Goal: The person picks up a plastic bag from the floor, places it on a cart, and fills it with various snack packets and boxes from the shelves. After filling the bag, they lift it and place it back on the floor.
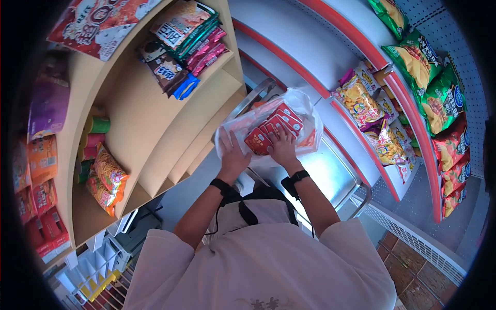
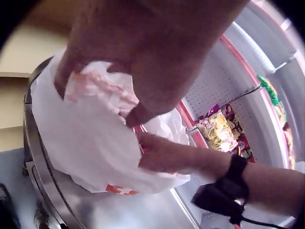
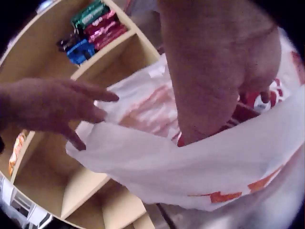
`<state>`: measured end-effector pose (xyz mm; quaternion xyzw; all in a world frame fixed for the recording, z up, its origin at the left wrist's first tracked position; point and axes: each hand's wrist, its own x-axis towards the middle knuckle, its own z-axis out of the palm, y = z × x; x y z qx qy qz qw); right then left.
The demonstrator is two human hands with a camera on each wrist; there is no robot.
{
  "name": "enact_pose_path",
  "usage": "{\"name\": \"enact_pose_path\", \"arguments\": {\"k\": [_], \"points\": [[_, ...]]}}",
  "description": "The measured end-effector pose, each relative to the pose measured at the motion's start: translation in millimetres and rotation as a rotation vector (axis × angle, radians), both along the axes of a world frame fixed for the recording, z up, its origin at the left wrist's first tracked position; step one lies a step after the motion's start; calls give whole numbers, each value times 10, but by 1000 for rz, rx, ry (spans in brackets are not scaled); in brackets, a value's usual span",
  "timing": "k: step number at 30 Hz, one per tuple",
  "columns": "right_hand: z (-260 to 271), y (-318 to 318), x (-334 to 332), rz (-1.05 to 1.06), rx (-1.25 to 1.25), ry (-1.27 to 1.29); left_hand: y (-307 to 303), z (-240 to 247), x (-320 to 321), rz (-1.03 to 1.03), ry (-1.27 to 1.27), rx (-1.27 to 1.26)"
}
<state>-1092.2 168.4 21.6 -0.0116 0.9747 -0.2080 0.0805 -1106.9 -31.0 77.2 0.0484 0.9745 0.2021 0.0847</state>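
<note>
A white plastic bag (image 1: 310, 116), its mouth spread wide, stands on a metal cart. Several flat red packets (image 1: 257, 140) with white print lie overlapping inside it. My right hand (image 1: 282, 149) reaches into the mouth, fingers bent over the red packets; the bag wall hides part of its grip in the right wrist view. At the left rim is my left hand (image 1: 233, 156), its fingers spread and mostly straight against the plastic. In the right wrist view those left fingers (image 3: 90, 112) lie along the bag's edge.
The metal cart (image 1: 336, 178) has a raised rail. A wooden shelf unit (image 1: 155, 116) with snack packs (image 1: 194, 36) rises on the left. Red-edged white shelves (image 1: 299, 31) with chip bags (image 1: 444, 101) curve along the right, above a white mesh basket (image 1: 413, 240).
</note>
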Motion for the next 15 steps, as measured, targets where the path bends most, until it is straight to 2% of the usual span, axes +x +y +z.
{"name": "enact_pose_path", "arguments": {"k": [1,4,5,6,8,9,10,11,12,13,15], "points": [[50,-95,-60,75,46,-227,-48,37,45,-89,-57,49],[-236,-270,-5,74,136,-227,-337,58,174,-458,-323,192],[-265,-282,-2,80,123,-224,-437,117,254,-492,-418,222],[-621,-253,60,87,135,-149,-529,187,339,-513,-510,254],[-318,-302,64,92,159,-134,-705,517,441,-465,-718,206],[-272,-335,53,130,238,-23,-874,665,500,-403,-698,201],[-195,-356,117,125,68,174,-1032,788,578,-340,-670,248],[-306,-344,225,189,114,308,-1184,857,659,-288,-642,296],[-68,-406,349,207,90,161,-1392,861,743,-255,-627,299],[6,-410,490,285,50,104,-1666,843,841,-143,-523,408],[37,-417,792,424,103,99,-2178,918,1021,104,-316,530]]}}
